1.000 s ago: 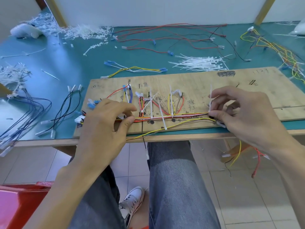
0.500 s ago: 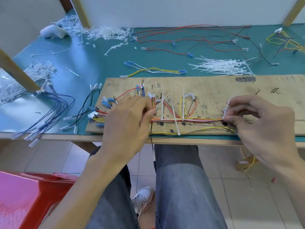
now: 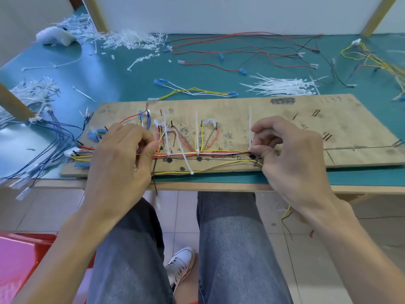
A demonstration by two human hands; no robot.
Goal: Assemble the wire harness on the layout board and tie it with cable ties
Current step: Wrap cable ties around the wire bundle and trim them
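Harness lies on board, spare cable ties heaped behind.

Bright, even light; wide-angle edge distortion

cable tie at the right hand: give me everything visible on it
The cable tie is a thin white strip, plastic by the look. Its long, untrimmed tail stands nearly upright from the wire bundle near the front edge of the wooden board. The right hand pinches it low, at the bundle; its fingers hide the tie's head and loop.
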